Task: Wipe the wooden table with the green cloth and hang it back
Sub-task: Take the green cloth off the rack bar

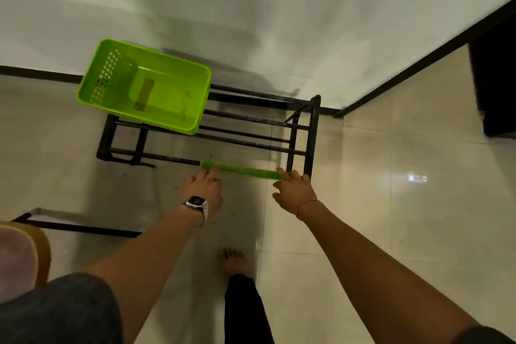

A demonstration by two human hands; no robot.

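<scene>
The green cloth lies draped over the front bar of a black metal rack, seen from above as a narrow green strip. My left hand, with a wristwatch, rests at the cloth's left end, fingers on it. At the cloth's right end, my right hand has its fingers curled on the fabric by the rack's front right post. Whether either hand truly pinches the cloth is hard to tell. No wooden table top is clearly visible.
A lime-green plastic basket sits on the rack's back left and holds a brush-like item. White walls meet in a corner behind the rack. A dark doorway is at right. A stool edge and my bare foot are below on the tiled floor.
</scene>
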